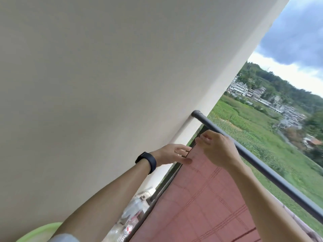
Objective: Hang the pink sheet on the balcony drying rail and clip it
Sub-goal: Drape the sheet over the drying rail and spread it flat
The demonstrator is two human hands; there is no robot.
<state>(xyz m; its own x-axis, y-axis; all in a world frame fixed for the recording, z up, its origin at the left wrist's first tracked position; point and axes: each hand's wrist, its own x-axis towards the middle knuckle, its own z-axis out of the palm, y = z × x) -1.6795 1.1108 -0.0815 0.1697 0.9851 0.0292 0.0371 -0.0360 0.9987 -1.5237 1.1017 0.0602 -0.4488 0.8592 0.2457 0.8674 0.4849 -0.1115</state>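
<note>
— Where is the pink sheet (pixel 201 198) from where you stand?

— Up at the drying rail (pixel 262 165), on its near side. Its top corner sits close to the far end, where the rail meets the wall (pixel 104 84). The cloth falls away towards us and to the right, and thin checked lines cross it. Whether it lies over the rail I cannot tell, because the right forearm covers that part.

— And the hands?

— Both are on the cloth. The right hand (pixel 218 149) has its fingers curled and bunched, pinching the top corner just beside the rail. The left hand (pixel 173 153) takes the left edge a little lower. Its thumb presses on the face of the sheet and its fingers reach round behind the edge, slightly apart. Something thin and dark runs along that edge between the two hands, too small for me to name.

— Anything on the arms?

— A dark watch (pixel 146 161) on the left wrist and a ring (pixel 175 151) on that hand.

— And around them?

— A pale green basin (pixel 38 232) at the near left. Past the rail there are green fields (pixel 253 130), a cluster of houses (pixel 244 89) under wooded hills, and a cloudy sky (pixel 297 41).
</note>
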